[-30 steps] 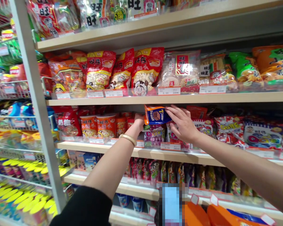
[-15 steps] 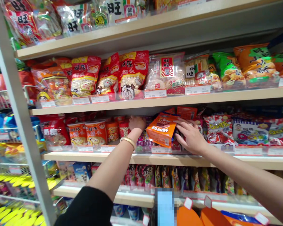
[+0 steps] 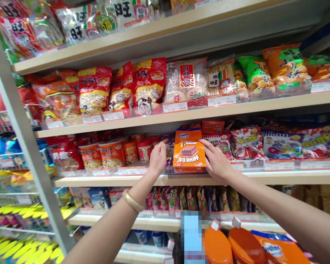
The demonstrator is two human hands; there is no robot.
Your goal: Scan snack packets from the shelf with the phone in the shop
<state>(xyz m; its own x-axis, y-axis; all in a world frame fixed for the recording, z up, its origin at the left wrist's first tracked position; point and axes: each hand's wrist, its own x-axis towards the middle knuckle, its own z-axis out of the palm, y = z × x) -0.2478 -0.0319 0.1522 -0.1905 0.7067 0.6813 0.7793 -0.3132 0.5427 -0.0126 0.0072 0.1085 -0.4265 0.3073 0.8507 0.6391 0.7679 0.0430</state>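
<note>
An orange Ovaltine wafer pack (image 3: 189, 150) stands upright at the front of the middle shelf, its printed face toward me. At its right edge is my right hand (image 3: 218, 161), closed on that side with the fingers along the edge. My left hand (image 3: 158, 158) is just left of the pack and apart from it, in front of a purple bag (image 3: 169, 152). Its fingers are curled together, and I see nothing in them. A gold bangle (image 3: 132, 201) circles the left wrist.
Red-lidded jars (image 3: 145, 150) and orange cups (image 3: 112, 155) line the shelf at left; candy bags (image 3: 282, 145) line the right. Snack bags (image 3: 149, 86) fill the shelf above. A metal post (image 3: 24, 128) rises at left. Orange lids (image 3: 244, 244) and a pixelated phone-like shape (image 3: 192, 238) are below.
The orange pack has gone from tilted to upright, face forward, with my right hand still at its side. My left hand has come back from deeper in the shelf.
</note>
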